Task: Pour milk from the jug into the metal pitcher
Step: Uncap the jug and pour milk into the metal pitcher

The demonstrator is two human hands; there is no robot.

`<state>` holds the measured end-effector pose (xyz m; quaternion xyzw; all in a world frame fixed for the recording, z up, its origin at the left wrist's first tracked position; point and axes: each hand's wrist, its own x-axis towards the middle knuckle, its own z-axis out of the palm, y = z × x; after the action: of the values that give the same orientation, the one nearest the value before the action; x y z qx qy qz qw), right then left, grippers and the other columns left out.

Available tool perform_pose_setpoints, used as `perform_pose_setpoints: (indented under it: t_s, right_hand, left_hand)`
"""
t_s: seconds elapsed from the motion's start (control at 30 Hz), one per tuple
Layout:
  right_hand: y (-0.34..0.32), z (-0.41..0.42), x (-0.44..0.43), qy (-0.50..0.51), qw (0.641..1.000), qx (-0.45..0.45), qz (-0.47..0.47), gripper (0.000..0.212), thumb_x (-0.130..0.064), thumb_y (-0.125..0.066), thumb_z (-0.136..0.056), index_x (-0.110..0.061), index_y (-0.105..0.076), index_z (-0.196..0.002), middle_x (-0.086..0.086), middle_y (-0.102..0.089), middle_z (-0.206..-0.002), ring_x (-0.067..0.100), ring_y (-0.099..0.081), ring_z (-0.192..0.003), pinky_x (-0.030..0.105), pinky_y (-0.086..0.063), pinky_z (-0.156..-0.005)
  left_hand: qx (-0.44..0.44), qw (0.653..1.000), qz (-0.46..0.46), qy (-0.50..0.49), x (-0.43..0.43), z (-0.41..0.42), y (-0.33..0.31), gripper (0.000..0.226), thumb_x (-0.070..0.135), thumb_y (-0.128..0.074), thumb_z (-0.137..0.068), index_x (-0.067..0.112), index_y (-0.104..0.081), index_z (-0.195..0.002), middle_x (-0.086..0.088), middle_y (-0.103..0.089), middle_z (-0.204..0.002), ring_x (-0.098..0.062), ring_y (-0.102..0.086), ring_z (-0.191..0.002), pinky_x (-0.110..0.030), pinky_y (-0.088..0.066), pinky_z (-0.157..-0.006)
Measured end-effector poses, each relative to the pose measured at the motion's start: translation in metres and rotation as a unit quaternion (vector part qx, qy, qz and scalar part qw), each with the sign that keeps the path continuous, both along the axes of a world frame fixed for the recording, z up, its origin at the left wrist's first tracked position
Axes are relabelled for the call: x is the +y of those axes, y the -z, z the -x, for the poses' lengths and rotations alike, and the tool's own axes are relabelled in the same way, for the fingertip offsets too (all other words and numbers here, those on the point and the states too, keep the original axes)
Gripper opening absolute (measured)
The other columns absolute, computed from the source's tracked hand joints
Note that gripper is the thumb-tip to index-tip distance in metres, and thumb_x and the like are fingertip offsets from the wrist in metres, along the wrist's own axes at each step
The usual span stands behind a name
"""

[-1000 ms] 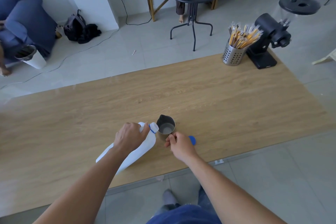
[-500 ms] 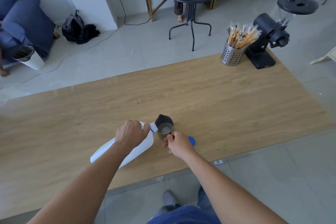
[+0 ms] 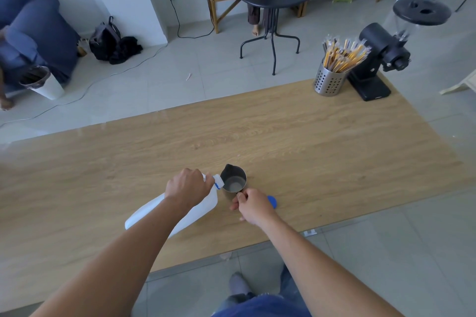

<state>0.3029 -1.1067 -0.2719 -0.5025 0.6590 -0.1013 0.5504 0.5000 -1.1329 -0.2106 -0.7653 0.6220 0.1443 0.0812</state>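
The white jug (image 3: 206,204) is tipped steeply, its spout over the upright metal pitcher (image 3: 234,183).

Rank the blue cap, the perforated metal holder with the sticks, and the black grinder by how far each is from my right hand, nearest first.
From the right hand:
1. Blue cap, on the table just to its right.
2. Perforated metal holder, far right end of the table.
3. Black grinder, just beyond the holder.

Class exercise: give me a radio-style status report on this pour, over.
Left hand tips milk jug, mouth at metal pitcher rim. Right hand grips pitcher handle. Blue cap beside, nothing blocking.
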Motion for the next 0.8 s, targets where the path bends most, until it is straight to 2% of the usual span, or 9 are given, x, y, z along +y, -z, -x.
perform_pose_setpoints:
  t_s: [0.13, 0.27, 0.33, 0.4, 0.5, 0.67, 0.73, 0.8]
  right_hand:
    - [-0.002, -0.0001, -0.0002, 0.001, 1.0, -0.001, -0.001, 0.031, -0.03, -0.046, -0.119, -0.015, -0.072, -0.113, -0.007, -0.085, -0.098, 0.02, -0.081, -0.096, 0.039, -0.07, -0.084]
    - [-0.0013, -0.0004, -0.0007, -0.008, 1.0, 0.008, 0.001, 0.031, -0.03, -0.046, -0.119, -0.021, -0.07, -0.102, -0.008, -0.085, -0.096, 0.022, -0.083, -0.093, 0.044, -0.07, -0.087]
    - [-0.0017, -0.0002, -0.001, -0.014, 1.0, 0.017, 0.006, 0.032, -0.03, -0.045, -0.119, -0.023, -0.069, -0.098, -0.009, -0.085, -0.096, 0.02, -0.081, -0.082, 0.039, -0.069, -0.084]
    - [-0.0033, 0.0002, -0.001, -0.017, 1.0, 0.025, 0.009, 0.033, -0.029, -0.044, -0.119, -0.022, -0.069, -0.098, -0.008, -0.085, -0.098, 0.016, -0.075, -0.067, 0.032, -0.066, -0.075]
    - [-0.0043, 0.0009, -0.0017, -0.015, 1.0, 0.026, 0.006, 0.033, -0.028, -0.044, -0.119, -0.016, -0.072, -0.107, -0.007, -0.085, -0.1, 0.014, -0.072, -0.061, 0.027, -0.063, -0.066]
    - [-0.0051, 0.0002, -0.0019, -0.006, 1.0, 0.009, -0.003, 0.034, -0.027, -0.046, -0.118, -0.012, -0.075, -0.111, -0.009, -0.084, -0.096, 0.025, -0.083, -0.084, 0.039, -0.07, -0.082]
    - [-0.0063, 0.0001, -0.0018, -0.006, 1.0, 0.001, -0.005, 0.034, -0.027, -0.046, -0.119, -0.011, -0.076, -0.111, -0.009, -0.084, -0.097, 0.029, -0.084, -0.094, 0.043, -0.07, -0.084]
    - [-0.0079, 0.0004, -0.002, -0.004, 1.0, -0.003, -0.006, 0.035, -0.026, -0.045, -0.119, -0.01, -0.076, -0.113, -0.006, -0.085, -0.1, 0.031, -0.083, -0.097, 0.041, -0.07, -0.083]
  left_hand:
    - [-0.01, 1.0, -0.003, 0.013, -0.002, 0.0016, -0.002, 0.057, 0.049, -0.038, -0.112, 0.014, -0.05, -0.068, -0.001, -0.054, -0.077, -0.029, -0.062, -0.076, -0.034, -0.044, -0.068]
    - [-0.017, 1.0, -0.005, 0.02, -0.0034, 0.0032, -0.0033, 0.058, 0.049, -0.037, -0.113, 0.015, -0.051, -0.068, 0.0, -0.054, -0.076, -0.029, -0.064, -0.077, -0.035, -0.045, -0.07]
    - [-0.018, 1.0, -0.005, 0.023, -0.004, 0.0032, -0.0034, 0.058, 0.049, -0.037, -0.113, 0.015, -0.05, -0.067, 0.0, -0.054, -0.077, -0.029, -0.064, -0.077, -0.035, -0.045, -0.07]
    - [-0.022, 0.999, -0.007, 0.028, -0.0043, 0.0033, -0.0043, 0.059, 0.05, -0.036, -0.113, 0.016, -0.05, -0.067, 0.0, -0.055, -0.077, -0.029, -0.064, -0.077, -0.035, -0.045, -0.069]
    - [-0.029, 0.999, -0.005, 0.033, -0.0049, 0.0046, -0.0064, 0.059, 0.049, -0.036, -0.113, 0.015, -0.051, -0.068, 0.0, -0.055, -0.077, -0.027, -0.062, -0.074, -0.035, -0.045, -0.069]
    - [-0.031, 0.999, -0.008, 0.034, -0.0066, 0.0041, -0.0064, 0.059, 0.049, -0.036, -0.113, 0.014, -0.054, -0.069, -0.001, -0.058, -0.077, -0.019, -0.054, -0.063, -0.034, -0.046, -0.067]
    - [-0.031, 0.999, -0.008, 0.036, -0.0071, 0.0037, -0.0061, 0.059, 0.049, -0.036, -0.113, 0.014, -0.054, -0.069, -0.001, -0.059, -0.077, -0.018, -0.053, -0.062, -0.034, -0.046, -0.067]
    - [-0.03, 0.999, -0.008, 0.037, -0.0074, 0.0036, -0.0063, 0.06, 0.049, -0.036, -0.113, 0.014, -0.054, -0.068, -0.002, -0.059, -0.077, -0.019, -0.054, -0.063, -0.034, -0.047, -0.069]
